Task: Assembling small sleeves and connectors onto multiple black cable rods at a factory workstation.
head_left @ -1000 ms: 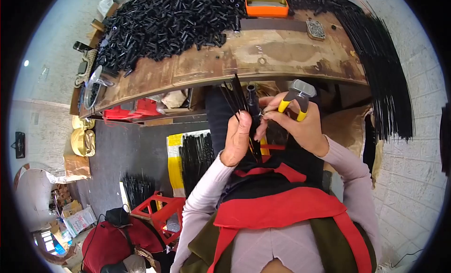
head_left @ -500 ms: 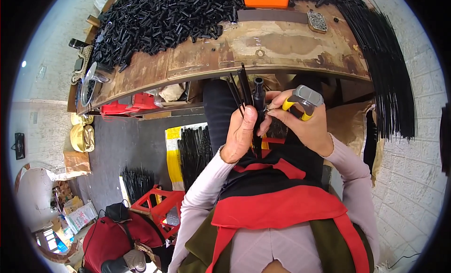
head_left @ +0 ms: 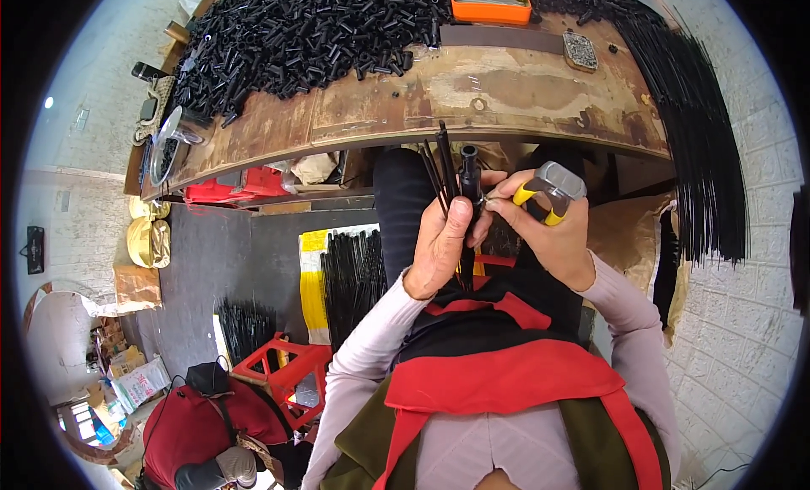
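Observation:
My left hand (head_left: 436,252) is wrapped round several thin black rods (head_left: 445,159) and a wider black tube (head_left: 470,171). The rods and the tube stand upright side by side above my lap, just off the table's near edge. My right hand (head_left: 553,245) is closed and holds pliers (head_left: 564,183) with yellow grips, the grey metal head pointing up and away from the tube. Thumb and forefinger of that hand pinch together at the tube's right side; what small piece they hold there, if any, is too small to make out.
On the wooden table (head_left: 371,110) lie a big pile of short black tubes (head_left: 287,43), an orange tin (head_left: 491,16) and a small box of metal bits (head_left: 580,51). Long black rods (head_left: 700,152) hang over the right end. Left on the floor are rod bundles (head_left: 350,266), a red stool (head_left: 295,372) and another person (head_left: 215,431).
The view has shifted slightly, so the table appears further right. Both hands keep their grips at the tube, with only slight finger movement.

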A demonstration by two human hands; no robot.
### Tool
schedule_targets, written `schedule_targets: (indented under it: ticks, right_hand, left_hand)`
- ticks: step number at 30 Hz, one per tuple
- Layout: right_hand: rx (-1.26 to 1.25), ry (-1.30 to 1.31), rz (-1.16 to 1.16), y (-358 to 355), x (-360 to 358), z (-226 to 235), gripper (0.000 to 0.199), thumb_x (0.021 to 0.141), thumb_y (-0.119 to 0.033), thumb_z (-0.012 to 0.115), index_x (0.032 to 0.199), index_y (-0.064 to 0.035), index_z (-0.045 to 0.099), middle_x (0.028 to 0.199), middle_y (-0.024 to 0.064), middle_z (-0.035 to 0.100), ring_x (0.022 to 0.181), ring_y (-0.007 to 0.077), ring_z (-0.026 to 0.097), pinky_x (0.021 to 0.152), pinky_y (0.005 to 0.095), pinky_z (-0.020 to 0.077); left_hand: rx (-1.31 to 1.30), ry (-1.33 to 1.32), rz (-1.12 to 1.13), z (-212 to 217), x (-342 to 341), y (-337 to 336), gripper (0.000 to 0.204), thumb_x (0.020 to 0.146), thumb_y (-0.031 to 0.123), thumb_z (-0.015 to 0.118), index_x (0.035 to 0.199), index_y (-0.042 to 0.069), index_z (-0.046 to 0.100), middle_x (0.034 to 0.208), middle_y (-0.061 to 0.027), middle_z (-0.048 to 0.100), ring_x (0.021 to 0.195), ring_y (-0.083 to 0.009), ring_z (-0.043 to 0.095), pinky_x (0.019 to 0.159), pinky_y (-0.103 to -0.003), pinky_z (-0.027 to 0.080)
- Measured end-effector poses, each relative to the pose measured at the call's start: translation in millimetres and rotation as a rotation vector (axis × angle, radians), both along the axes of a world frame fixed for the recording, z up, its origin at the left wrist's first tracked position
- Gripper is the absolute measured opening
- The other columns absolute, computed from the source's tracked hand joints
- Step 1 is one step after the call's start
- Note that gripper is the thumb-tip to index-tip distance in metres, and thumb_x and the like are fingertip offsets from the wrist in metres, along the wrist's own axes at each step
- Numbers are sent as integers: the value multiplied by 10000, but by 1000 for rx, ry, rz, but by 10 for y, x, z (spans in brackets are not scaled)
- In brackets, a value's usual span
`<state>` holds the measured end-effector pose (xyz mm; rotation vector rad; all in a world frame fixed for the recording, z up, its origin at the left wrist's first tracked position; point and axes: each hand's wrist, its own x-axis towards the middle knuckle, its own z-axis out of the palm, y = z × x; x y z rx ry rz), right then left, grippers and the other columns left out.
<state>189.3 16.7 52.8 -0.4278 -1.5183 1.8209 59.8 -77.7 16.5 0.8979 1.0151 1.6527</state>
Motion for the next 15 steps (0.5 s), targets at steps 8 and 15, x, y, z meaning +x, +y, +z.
schedule_targets:
  ticks: [8,15]
  right_hand:
    - [-1,29,21,1,-38,17,140,847,64,687,955,14,613,895,83,693,844,131,660,781,267,524]
    - [247,-143,74,221,13,7,154,832,53,707,950,9,619,953,86,680,908,131,640,810,263,505]
  left_hand:
    - [7,-6,-7,-20,-34,2,607,1029,489,397,1333,-30,477,706,46,428,615,-50,378,560,-203,319]
    - [-12,-26,-63,4,-81,-7,649,1016,518,407,1349,-37,449,700,39,436,605,-56,378,556,-211,316]
